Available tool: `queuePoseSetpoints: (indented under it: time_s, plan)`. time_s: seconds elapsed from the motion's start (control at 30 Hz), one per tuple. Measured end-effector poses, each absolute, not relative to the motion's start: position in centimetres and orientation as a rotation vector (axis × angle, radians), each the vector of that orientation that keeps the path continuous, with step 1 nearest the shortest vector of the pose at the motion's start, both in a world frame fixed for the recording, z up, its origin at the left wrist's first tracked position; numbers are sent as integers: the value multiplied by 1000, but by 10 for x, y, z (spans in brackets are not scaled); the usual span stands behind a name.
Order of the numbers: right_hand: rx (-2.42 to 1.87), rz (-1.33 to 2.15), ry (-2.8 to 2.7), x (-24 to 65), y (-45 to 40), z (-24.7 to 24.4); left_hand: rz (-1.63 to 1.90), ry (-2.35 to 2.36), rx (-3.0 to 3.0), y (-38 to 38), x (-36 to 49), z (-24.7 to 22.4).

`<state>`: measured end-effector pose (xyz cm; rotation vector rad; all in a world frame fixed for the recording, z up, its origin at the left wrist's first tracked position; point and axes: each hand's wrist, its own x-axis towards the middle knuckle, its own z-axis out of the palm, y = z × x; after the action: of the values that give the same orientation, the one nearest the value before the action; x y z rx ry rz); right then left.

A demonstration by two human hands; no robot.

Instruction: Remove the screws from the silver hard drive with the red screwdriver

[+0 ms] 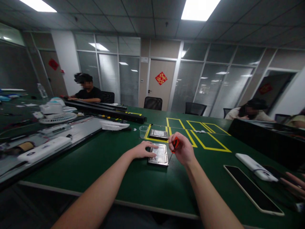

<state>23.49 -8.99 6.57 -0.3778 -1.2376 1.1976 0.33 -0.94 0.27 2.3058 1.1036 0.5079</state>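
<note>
My left hand (144, 150) lies over the left side of a silver hard drive (162, 152), thumb and fingers on its top face, holding it against the table. In my right hand (184, 148) is a screwdriver (175, 143) with a red and black handle, the fingers wrapped round it. Its thin shaft slants down to the drive's lower right corner; whether the tip touches a screw is too small to tell. Just behind lies a second hard drive (158, 134), label up, inside a yellow taped outline. A clear plastic cup (143, 131) stands to its left.
Yellow tape rectangles (215, 149) mark the green table (114, 178). A phone (252, 189) and a white power strip (256, 167) lie at right, near another person's hand (294, 184). A long black case (262, 140) is behind them. Left are fan parts (57, 116) and a panel (83, 130).
</note>
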Motion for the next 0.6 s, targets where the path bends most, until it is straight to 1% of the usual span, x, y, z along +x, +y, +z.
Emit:
queuePoseSetpoints:
  time_s: [0.43, 0.6]
  plan:
    - [-369, 1290, -1223, 233, -91, 67, 477, 1113, 2299, -14, 3, 8]
    - [-371, 1219, -1238, 233, -91, 66, 501, 1103, 2308, -12, 3, 5]
